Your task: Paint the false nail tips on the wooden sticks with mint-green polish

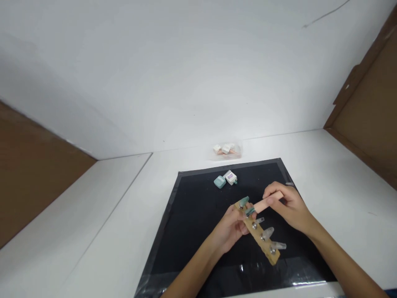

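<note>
My left hand (pixel 228 229) grips a wooden strip (pixel 258 238) near its upper end and holds it at a slant. Along the strip, several false nails stand on round metal studs. The top nail (pixel 244 201) and the second nail (pixel 249 212) are green; the lower ones, such as the clear nail (pixel 267 233), are see-through. Between the fingers and thumb of my right hand (pixel 290 206) is a flat peach nail file (pixel 267 202). Its far end meets or overlaps the second green nail; the exact contact is too small to tell.
On the black mat (pixel 192 215) lie a teal square piece (pixel 220 181) and a white square piece (pixel 231 177) with a purple mark. Behind them, a clear plastic tray (pixel 238 152) holds white pieces and peach sticks. Brown cardboard panels (pixel 37 169) flank the white table.
</note>
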The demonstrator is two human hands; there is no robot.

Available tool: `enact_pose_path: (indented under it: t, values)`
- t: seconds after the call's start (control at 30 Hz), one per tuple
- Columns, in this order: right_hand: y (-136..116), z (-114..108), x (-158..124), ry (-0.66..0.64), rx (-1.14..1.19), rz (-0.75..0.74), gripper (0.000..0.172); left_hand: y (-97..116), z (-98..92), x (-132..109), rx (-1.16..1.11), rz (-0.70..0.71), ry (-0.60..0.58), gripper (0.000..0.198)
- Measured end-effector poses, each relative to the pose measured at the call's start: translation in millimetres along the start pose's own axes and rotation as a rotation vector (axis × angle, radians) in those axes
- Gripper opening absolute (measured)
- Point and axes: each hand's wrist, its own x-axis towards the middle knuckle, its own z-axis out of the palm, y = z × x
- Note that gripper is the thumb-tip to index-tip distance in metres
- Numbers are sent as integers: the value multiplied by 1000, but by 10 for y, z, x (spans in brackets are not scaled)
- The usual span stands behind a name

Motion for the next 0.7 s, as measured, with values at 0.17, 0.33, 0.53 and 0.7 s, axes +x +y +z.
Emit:
enact_pose_path:
  t: [0.17, 0.33, 0.53, 0.7]
  values:
    - [24, -28, 23, 70, -77, 106, 20, 1, -20, -15, -51, 17, -7, 18]
    - [48, -43, 48, 206, -91, 153, 20, 3, -55, -30, -136, 69, -76, 16]
    - [99, -34, 78, 331, -41, 179, 21, 11, -116, -34, -157, -9, -158, 32]
    - [157, -14, 91, 387, 52, 225, 24, -82, -124, -27, -219, -79, -205, 26]
